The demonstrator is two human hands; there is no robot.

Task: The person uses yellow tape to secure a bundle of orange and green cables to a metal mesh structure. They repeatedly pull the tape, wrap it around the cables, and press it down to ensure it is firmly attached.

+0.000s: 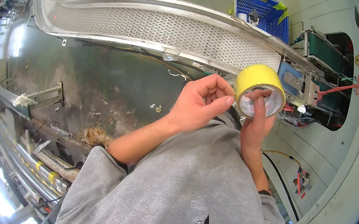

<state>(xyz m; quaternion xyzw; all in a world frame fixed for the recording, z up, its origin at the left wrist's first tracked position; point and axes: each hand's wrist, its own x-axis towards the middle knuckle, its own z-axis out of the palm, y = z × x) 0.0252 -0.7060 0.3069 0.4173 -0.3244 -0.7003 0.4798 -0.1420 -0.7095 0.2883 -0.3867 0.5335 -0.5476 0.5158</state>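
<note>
The roll of yellow tape (259, 90) was held up in front of the person's chest, above the grey sweatshirt (186, 192), with its open core facing back toward the head. The right hand (256, 123) gripped it from below: the fingers (260, 106) reached up through the core and pressed on the inner cardboard ring, so the roll hung on them like a ring.

The left hand (202, 101) sat just beside the roll, on its left, and held nothing. Its fingers were curled in, and the thumb (220, 103) and fingertips met close to the roll's left edge; whether they touched the tape's surface could not be told.

So the roll lay to the right of the left hand's fingertips and slightly higher. Its axis ran roughly toward and away from the person, which turned the yellow outer band toward the left hand. Of the 2 hands, the right already bore the roll, and the left was the free one nearest its rim.

Behind them ran a perforated metal conveyor (168, 29), with a blue plastic crate (268, 14) beyond it.
</note>
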